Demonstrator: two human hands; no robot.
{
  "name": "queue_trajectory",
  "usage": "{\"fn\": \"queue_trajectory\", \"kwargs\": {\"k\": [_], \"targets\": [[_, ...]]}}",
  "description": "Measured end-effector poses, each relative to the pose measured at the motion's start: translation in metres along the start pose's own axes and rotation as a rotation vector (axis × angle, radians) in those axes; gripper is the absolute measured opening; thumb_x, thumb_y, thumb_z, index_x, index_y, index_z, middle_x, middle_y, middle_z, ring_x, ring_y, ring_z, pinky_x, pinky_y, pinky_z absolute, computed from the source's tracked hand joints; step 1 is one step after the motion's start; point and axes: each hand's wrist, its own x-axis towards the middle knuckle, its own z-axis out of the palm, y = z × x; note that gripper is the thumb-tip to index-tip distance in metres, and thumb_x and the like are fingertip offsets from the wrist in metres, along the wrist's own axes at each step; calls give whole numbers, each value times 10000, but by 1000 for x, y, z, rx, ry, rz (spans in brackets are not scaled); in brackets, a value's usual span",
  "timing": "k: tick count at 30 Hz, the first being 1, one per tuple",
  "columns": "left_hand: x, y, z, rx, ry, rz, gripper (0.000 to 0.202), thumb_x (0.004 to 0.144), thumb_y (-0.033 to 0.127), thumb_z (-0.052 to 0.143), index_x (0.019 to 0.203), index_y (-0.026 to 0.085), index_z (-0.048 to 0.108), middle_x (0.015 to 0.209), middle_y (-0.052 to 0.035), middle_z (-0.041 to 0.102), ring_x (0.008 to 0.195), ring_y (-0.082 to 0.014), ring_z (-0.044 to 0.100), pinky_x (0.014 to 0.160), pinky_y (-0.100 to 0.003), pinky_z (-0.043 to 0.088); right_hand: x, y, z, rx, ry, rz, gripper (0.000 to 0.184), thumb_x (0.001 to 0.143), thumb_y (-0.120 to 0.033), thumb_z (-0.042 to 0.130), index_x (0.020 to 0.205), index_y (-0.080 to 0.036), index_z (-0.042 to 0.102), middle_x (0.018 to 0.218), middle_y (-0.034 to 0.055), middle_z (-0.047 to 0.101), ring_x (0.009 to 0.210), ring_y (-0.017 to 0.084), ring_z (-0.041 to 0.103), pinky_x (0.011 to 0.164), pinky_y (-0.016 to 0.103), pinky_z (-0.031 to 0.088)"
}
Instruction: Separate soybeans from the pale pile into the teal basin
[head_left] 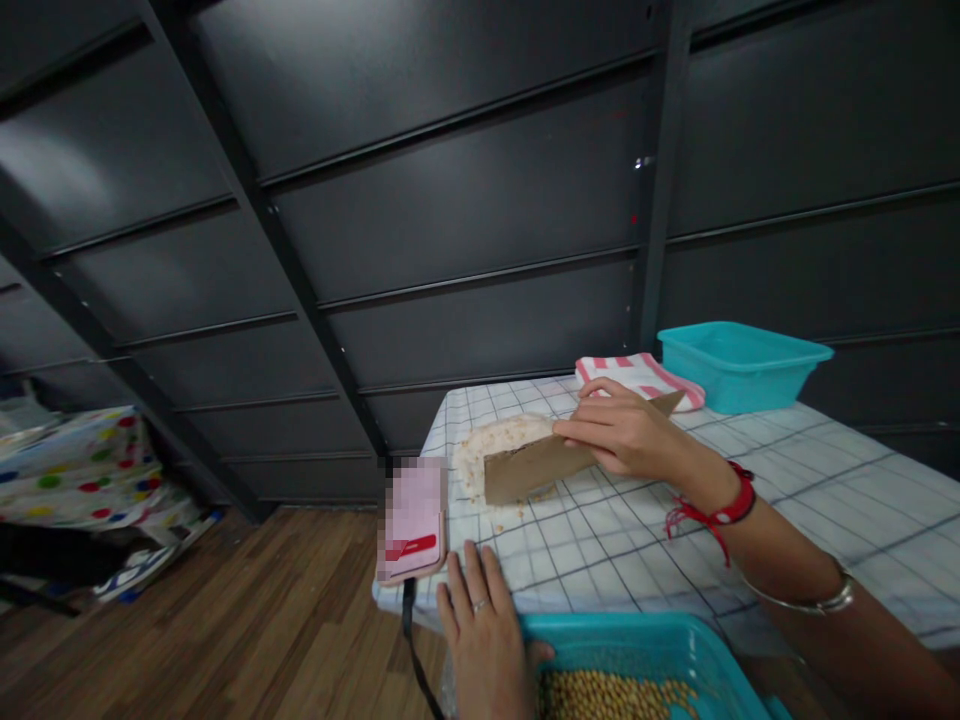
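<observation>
My right hand (619, 430) is closed on a piece of brown cardboard (532, 470), its long edge standing on the white checked tablecloth (600, 550). Just behind the cardboard lies a pale, flattened mound (499, 440) with small yellowish beans in it; what it is made of I cannot tell. A few loose beans (517, 512) are scattered in front. My left hand (480, 620) lies flat, fingers stretched out on the cloth at the near edge. Its thumb reaches over the side of a teal plastic basket (622, 625), which holds many yellowish beans (615, 690).
A phone in a pink case (416, 500) lies at the table's left edge, a black strap (411, 630) hanging from it. At the back are a pink-striped towel (637, 375) and another teal basin (742, 370). A dark panelled wall (480, 220) stands behind.
</observation>
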Motion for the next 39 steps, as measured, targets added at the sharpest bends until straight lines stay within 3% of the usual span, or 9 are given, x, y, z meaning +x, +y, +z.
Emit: {"fn": "queue_trajectory", "kwargs": {"k": [6, 11, 27, 39], "targets": [[0, 1, -1, -6, 18, -1, 813, 514, 368, 724, 1228, 96, 448, 1303, -175, 469, 1221, -371, 360, 978, -513, 335, -3, 4, -1, -37, -71, 38, 211, 857, -117, 399, 892, -143, 605, 690, 24, 630, 647, 146, 507, 732, 324, 377], [0, 0, 0, -9, 18, 2, 796, 522, 371, 716, 1224, 104, 453, 1302, -172, 472, 1220, -364, 364, 982, -511, 334, -5, 6, -3, -8, -21, 66, 191, 858, -134, 418, 841, -151, 607, 716, 16, 653, 649, 143, 515, 736, 312, 379], [0, 0, 2, -6, -4, -2, 789, 544, 381, 696, 1237, 106, 438, 1314, -179, 455, 1231, -362, 353, 988, -523, 329, -6, 6, 1, -28, -104, 66, 217, 861, -128, 398, 838, -162, 612, 714, 12, 652, 651, 147, 515, 732, 323, 372], [-1, -1, 4, -14, 9, 8, 792, 541, 375, 697, 1236, 102, 435, 1317, -183, 450, 1234, -363, 344, 991, -525, 320, -4, 3, -4, 45, -62, 57, 200, 862, -137, 412, 844, -160, 610, 732, 9, 658, 656, 140, 517, 733, 310, 373]]}}
